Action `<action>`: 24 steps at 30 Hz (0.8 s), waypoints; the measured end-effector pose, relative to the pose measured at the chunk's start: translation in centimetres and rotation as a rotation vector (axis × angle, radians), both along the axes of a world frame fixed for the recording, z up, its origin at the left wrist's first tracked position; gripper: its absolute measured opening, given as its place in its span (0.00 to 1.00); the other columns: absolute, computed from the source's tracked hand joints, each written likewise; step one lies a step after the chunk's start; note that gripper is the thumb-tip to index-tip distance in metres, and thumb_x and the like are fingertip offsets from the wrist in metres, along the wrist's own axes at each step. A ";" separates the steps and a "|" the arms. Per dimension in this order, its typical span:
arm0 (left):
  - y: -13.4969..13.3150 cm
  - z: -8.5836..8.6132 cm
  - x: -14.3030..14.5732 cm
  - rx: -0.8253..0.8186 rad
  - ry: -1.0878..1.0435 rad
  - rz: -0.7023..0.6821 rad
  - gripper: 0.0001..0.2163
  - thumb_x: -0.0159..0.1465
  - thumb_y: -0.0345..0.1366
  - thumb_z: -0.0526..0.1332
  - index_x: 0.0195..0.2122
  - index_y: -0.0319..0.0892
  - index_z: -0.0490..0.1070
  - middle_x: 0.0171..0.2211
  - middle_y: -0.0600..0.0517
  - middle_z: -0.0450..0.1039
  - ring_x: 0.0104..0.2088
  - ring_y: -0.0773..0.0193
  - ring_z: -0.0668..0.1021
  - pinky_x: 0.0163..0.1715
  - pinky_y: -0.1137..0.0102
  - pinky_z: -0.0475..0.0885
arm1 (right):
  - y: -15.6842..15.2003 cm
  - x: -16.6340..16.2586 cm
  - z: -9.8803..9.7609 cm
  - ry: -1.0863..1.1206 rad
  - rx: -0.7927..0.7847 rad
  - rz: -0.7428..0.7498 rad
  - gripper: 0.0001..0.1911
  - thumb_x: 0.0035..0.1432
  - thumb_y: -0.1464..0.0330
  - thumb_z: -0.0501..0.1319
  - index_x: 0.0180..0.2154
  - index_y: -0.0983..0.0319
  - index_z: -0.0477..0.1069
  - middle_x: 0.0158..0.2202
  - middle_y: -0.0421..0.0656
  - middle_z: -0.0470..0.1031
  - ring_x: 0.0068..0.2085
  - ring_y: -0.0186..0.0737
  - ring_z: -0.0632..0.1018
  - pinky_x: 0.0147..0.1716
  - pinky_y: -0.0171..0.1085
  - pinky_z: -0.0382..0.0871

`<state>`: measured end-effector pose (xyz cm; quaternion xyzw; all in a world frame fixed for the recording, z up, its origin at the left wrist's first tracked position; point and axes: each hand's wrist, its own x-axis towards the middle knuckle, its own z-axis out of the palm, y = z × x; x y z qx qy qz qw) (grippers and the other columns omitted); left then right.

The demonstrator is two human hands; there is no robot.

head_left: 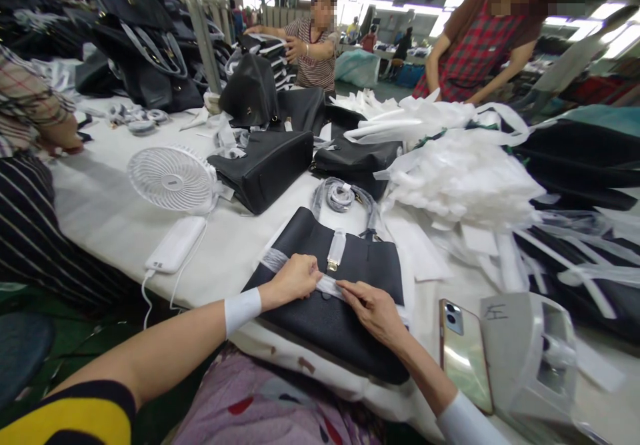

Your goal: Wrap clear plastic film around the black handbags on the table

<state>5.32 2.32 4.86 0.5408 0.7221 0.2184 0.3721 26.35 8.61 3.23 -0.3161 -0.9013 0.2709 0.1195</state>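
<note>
A black leather handbag (350,258) lies flat at the table's near edge, its handles wrapped in grey foam. A white protective strip (331,287) runs across its front, just below the covered clasp (336,250). My left hand (293,278) pinches the strip's left part against the bag. My right hand (373,308) presses its right part with fingers on the leather. Both hands rest on the bag, close together.
A small white fan (171,178) and white power bank (176,244) sit to the left. More black handbags (265,165) lie behind. A heap of white wrapping (460,172) is at right, a phone (464,352) and grey device (530,358) near right. Other people work around the table (100,212).
</note>
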 end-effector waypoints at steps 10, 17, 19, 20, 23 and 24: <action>-0.9 2.2 -2.5 0.057 0.394 -0.069 0.09 0.66 0.36 0.53 0.39 0.37 0.70 0.34 0.40 0.76 0.39 0.51 0.79 0.42 0.61 0.71 | -0.6 -0.8 0.0 -0.416 0.330 0.063 0.21 0.69 0.60 0.45 0.61 0.42 0.58 0.33 0.39 0.70 0.26 0.35 0.71 0.21 0.35 0.52; -5.4 2.4 2.9 0.317 0.569 -0.329 0.18 0.68 0.29 0.47 0.58 0.40 0.61 0.56 0.41 0.67 0.47 0.58 0.76 0.44 0.67 0.73 | -0.6 -0.8 -0.2 -0.449 0.354 0.083 0.20 0.69 0.62 0.45 0.58 0.45 0.63 0.33 0.40 0.69 0.25 0.34 0.70 0.21 0.35 0.50; -6.3 1.4 4.8 0.266 0.642 -0.307 0.24 0.67 0.34 0.52 0.65 0.39 0.52 0.63 0.38 0.59 0.47 0.54 0.76 0.37 0.66 0.76 | -0.7 -0.8 -0.2 -0.467 0.374 0.083 0.20 0.69 0.62 0.45 0.59 0.46 0.63 0.33 0.40 0.70 0.25 0.35 0.71 0.21 0.35 0.50; -6.5 0.9 5.3 0.200 0.677 -0.262 0.27 0.67 0.38 0.54 0.66 0.38 0.50 0.65 0.36 0.55 0.45 0.52 0.77 0.33 0.65 0.76 | -0.7 -0.8 -0.2 -0.474 0.381 0.083 0.20 0.69 0.62 0.45 0.60 0.45 0.61 0.34 0.40 0.70 0.25 0.35 0.71 0.21 0.36 0.50; -6.7 0.0 5.6 0.047 0.717 -0.212 0.32 0.65 0.47 0.57 0.66 0.36 0.52 0.66 0.31 0.50 0.37 0.49 0.79 0.26 0.63 0.75 | -0.9 -0.9 0.0 -0.482 0.383 0.075 0.22 0.69 0.61 0.44 0.62 0.43 0.57 0.35 0.41 0.70 0.26 0.36 0.72 0.21 0.35 0.51; -6.7 -0.2 5.4 0.029 0.714 -0.224 0.34 0.64 0.48 0.57 0.66 0.36 0.52 0.66 0.31 0.48 0.35 0.50 0.80 0.26 0.62 0.75 | -0.9 -0.9 0.0 -0.480 0.378 0.074 0.22 0.69 0.60 0.44 0.62 0.43 0.57 0.35 0.41 0.70 0.26 0.36 0.72 0.21 0.35 0.51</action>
